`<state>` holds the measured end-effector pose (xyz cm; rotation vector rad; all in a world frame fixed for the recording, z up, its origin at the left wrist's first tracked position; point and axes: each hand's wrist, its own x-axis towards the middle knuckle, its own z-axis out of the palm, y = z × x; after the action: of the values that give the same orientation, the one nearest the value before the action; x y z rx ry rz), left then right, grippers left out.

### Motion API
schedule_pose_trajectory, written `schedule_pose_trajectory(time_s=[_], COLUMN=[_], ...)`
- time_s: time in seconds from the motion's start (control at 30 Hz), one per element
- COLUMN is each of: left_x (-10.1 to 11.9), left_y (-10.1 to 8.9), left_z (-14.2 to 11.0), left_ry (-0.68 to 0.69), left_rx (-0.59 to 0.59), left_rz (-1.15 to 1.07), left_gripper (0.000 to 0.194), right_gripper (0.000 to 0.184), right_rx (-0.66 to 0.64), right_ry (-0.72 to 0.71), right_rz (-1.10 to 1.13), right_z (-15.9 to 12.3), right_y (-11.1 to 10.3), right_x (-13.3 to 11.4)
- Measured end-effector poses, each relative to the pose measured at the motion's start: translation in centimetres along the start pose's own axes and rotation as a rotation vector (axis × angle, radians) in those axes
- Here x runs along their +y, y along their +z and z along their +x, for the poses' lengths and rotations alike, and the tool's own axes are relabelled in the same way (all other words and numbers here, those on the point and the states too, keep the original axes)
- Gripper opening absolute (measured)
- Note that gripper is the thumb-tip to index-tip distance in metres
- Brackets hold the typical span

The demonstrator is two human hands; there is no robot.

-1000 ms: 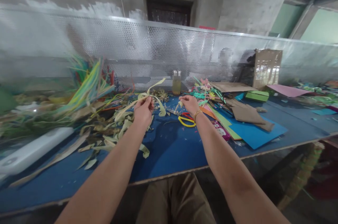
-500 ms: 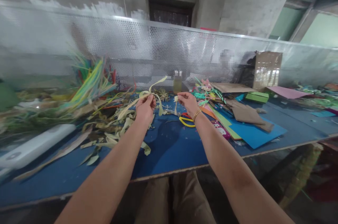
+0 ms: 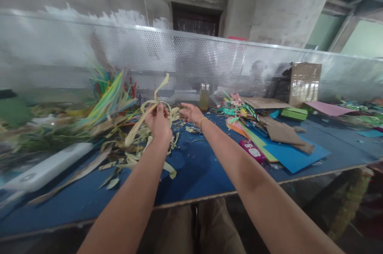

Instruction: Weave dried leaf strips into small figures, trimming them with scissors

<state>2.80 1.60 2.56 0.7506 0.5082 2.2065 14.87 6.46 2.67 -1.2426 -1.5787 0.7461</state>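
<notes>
My left hand is closed in a pinch on several pale yellow-green husk strips. One strip stands up above the fingers, others loop around them and trail down to the left. Just to its right is my right hand, a bracelet on its wrist. Its fingers are apart and point left toward a small heap of pale husk pieces, and I make out nothing held in them. More husk scraps lie on the blue table below and left of my left hand.
A bottle of yellowish liquid stands behind my right hand. Coloured strips and a white tool lie left. To the right are a purple packet, blue sheets and brown card. A perforated metal panel runs behind.
My right hand has moved left toward my left hand, and the pale piece it pinched is no longer visible in it. The yellow-and-red-handled scissors are now out of sight.
</notes>
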Motion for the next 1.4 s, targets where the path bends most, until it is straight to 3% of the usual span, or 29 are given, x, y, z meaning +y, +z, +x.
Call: schedule_pose_trajectory(time_s=[0.07,0.17,0.23,0.33,0.43,0.6,0.8,1.0,1.2,1.4], left_x=[0.2,0.2,0.0,-0.4,-0.7,-0.6,-0.7,-0.6,-0.5,-0.5], left_y=[0.1,0.1,0.2,0.1,0.0,0.0,0.2,0.3,0.5,0.6], left_z=[0.0,-0.2,-0.4,-0.6,-0.7,-0.9,-1.4,-2.2,-2.3,-2.4], left_ry=[0.030,0.017,-0.005,-0.008,0.000,-0.015,0.022,-0.023,-0.039,-0.034], left_rx=[-0.001,-0.007,-0.019,-0.044,-0.056,-0.096,-0.154,-0.224,-0.197,-0.210], left_rz=[0.034,0.052,0.048,0.048,0.068,0.094,0.130,0.202,0.224,0.222], left_gripper=[0.023,0.024,0.025,0.026,0.027,0.026,0.025,0.027,0.028,0.028], right_gripper=[0.046,0.036,0.034,0.039,0.051,0.062,0.039,0.033,0.038,0.033], right_rx=[-0.185,-0.309,-0.415,-0.566,-0.589,-0.555,-0.477,-0.392,-0.509,-0.386], right_ry=[-0.013,-0.123,-0.024,0.160,0.139,0.058,0.195,0.322,0.196,0.284], right_rz=[-0.373,-0.994,-1.291,-1.479,-1.478,-1.312,-0.935,-1.067,-0.800,-1.124], right_z=[-0.4,-2.4,-4.5,-7.4,-8.8,-8.6,-8.9,-9.4,-10.2,-8.7], right_y=[-0.3,-3.2,-5.4,-7.6,-8.3,-9.5,-11.9,-11.7,-12.0,-11.7], right_x=[-0.5,-0.6,-0.2,1.1,2.1,2.1,1.3,2.2,1.8,2.4])
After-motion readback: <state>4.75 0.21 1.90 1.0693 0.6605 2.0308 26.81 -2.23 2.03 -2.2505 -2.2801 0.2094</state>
